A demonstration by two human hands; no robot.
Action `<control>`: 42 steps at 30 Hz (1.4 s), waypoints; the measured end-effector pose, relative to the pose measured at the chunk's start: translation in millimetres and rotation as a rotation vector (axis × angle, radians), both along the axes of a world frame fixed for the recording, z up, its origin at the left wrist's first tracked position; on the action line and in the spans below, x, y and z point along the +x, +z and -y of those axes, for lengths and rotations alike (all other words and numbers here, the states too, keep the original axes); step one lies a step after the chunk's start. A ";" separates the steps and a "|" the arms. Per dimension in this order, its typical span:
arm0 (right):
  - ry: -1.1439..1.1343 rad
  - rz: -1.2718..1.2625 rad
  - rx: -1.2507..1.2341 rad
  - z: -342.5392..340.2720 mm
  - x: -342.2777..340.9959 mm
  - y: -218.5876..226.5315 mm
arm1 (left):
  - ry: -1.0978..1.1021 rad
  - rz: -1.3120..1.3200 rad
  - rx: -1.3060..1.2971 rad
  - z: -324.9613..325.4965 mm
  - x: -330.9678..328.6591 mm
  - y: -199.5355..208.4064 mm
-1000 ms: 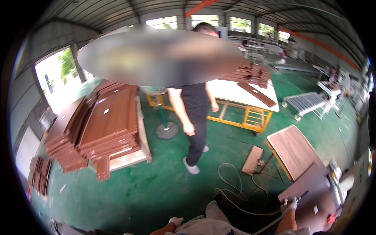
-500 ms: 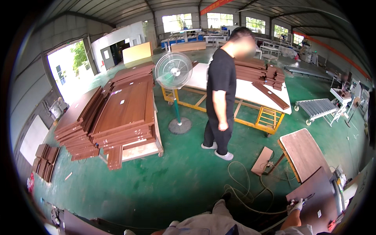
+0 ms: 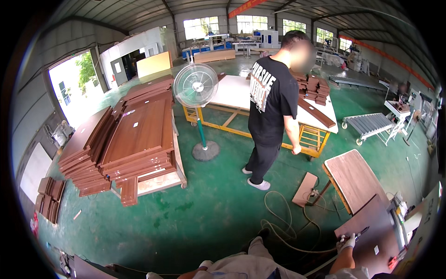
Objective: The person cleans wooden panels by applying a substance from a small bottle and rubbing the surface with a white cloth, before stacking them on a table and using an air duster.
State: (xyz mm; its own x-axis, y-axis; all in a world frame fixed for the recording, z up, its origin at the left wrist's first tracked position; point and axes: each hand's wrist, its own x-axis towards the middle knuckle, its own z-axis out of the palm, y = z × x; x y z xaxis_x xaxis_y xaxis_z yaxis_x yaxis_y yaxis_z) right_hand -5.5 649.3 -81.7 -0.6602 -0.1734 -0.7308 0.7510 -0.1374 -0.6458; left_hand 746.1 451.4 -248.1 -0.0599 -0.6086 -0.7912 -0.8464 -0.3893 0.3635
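At the lower right my right hand (image 3: 346, 242), in a pale glove with the fingertips bare, is closed round a slim dark hand tool (image 3: 362, 231). Its exact kind is too small to make out. A pale hose (image 3: 320, 251) runs along the floor up to that hand. Under the hand lies a dark brown panel (image 3: 383, 232) with a small white label (image 3: 376, 249). My left hand (image 3: 205, 264), also gloved, is close to my body at the lower edge. Its fingers are hidden. A red-handled tool (image 3: 394, 262) lies by the panel's right edge.
A wood-topped table (image 3: 353, 174) adjoins the panel. Hose loops and a board (image 3: 305, 188) lie on the green floor. A co-worker (image 3: 274, 107) stands ahead, beside a white-topped yellow bench (image 3: 227, 93). A standing fan (image 3: 200, 93) and stacked brown panels (image 3: 139, 130) are leftward; a roller conveyor (image 3: 369, 123) is rightward.
The co-worker has stepped to the right and turned, now showing their back. The whole view has shifted slightly. My right hand keeps its hold on the tool over the panel.
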 end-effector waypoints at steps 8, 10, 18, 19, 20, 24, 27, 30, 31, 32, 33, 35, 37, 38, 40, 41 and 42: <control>-0.029 -0.055 0.007 -0.9 -1.5 11.6 | -0.253 0.106 -0.022 6.4 -23.4 28.1; -0.019 -0.027 0.019 1.5 5.1 11.3 | -0.216 0.087 0.012 4.1 -11.7 14.0; -0.032 -0.052 0.065 5.4 19.6 43.0 | -0.228 0.038 0.002 8.1 -18.3 -11.8; -0.035 -0.067 0.066 8.5 28.1 48.8 | -0.201 -0.004 0.025 9.6 -12.6 -13.1; 0.001 -0.025 0.066 13.3 39.0 58.7 | -0.175 -0.046 0.048 8.4 -5.2 -13.7; -0.005 -0.026 0.081 11.7 15.5 19.1 | -0.259 -0.009 -0.006 13.6 2.4 -20.8; -0.061 -0.037 0.056 13.6 25.6 22.8 | -0.463 0.046 -0.072 10.5 9.6 -14.8; -0.149 -0.127 -0.152 -23.9 -36.3 -11.2 | -0.199 0.022 -0.035 17.1 -47.8 -6.2; -0.261 -0.237 -0.290 -38.6 -45.8 -11.2 | -0.217 0.005 -0.037 21.0 -53.7 -8.0; -0.164 -0.135 -0.133 -4.5 -5.9 -4.7 | -0.241 0.056 -0.055 10.3 -8.4 -12.7; -0.065 -0.065 0.011 31.9 29.3 34.4 | -0.268 0.074 -0.078 1.1 16.8 -21.8; 0.006 -0.063 0.066 13.4 13.3 15.5 | -0.310 0.066 -0.098 6.6 14.7 -49.3; 0.024 -0.052 -0.007 10.7 20.3 27.1 | -0.217 0.093 -0.053 3.5 15.3 -68.1; -0.026 -0.065 0.012 12.0 19.6 31.7 | -0.228 0.091 -0.047 9.3 10.2 -74.0; -0.041 -0.066 0.050 9.2 19.2 30.7 | -0.281 0.096 -0.099 11.1 2.9 -80.9; -0.013 -0.058 0.068 4.3 16.1 31.7 | -0.298 0.102 -0.126 10.7 4.2 -82.2; -0.047 -0.005 0.029 -9.4 2.6 28.5 | -0.294 0.102 -0.123 13.1 -1.6 -82.8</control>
